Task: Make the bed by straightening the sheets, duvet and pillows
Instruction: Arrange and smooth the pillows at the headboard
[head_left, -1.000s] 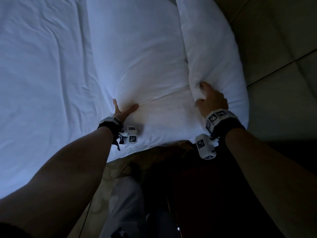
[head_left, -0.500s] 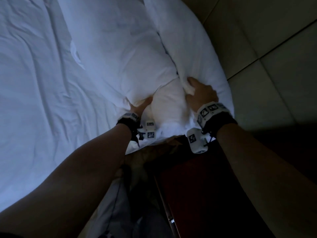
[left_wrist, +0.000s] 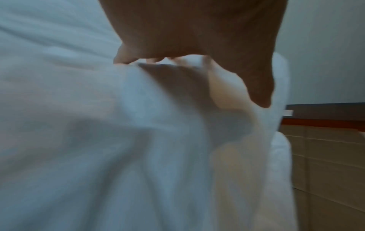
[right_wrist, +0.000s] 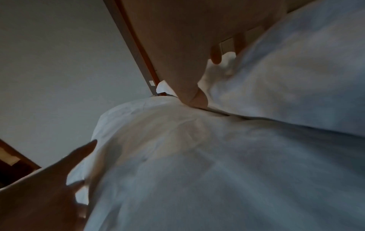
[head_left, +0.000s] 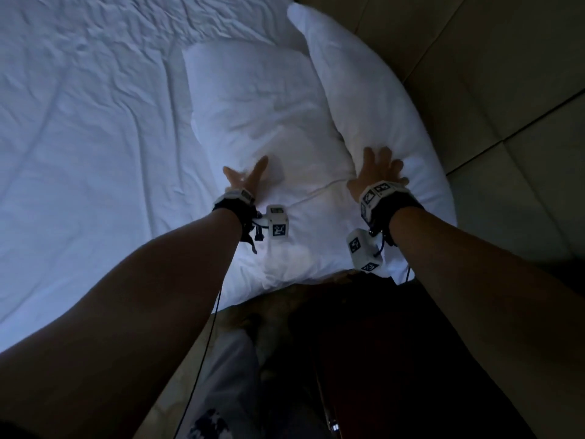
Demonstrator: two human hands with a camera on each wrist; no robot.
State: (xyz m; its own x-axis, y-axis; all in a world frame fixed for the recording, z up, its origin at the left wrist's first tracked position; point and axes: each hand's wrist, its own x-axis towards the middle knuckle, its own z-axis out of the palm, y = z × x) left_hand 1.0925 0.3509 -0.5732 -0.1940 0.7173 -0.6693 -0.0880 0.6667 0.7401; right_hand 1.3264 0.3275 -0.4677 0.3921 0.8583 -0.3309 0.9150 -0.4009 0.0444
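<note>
1. Compared with half a second back, both hands have let go. Back then the left hand (head_left: 245, 180) was tucked under the bunched near end of the plump white front pillow (head_left: 269, 128) and the right hand (head_left: 378, 172) was curled on its edge. Now the pillow lies flatter, centre of the frame.
2. The left hand's fingers are spread and straight, resting flat on the front pillow's near left part, holding nothing.
3. The right hand is spread open too, palm down on the seam where the front pillow meets the second white pillow (head_left: 373, 90), which leans against the beige padded headboard (head_left: 506, 74) at upper right.
4. Wrinkled white duvet (head_left: 79, 137) fills the left of the frame.
5. The right wrist view adds the thumb (right_wrist: 195, 95) pressed into the crease between the two pillows. The left wrist view is blurry: just palm over white fabric.
</note>
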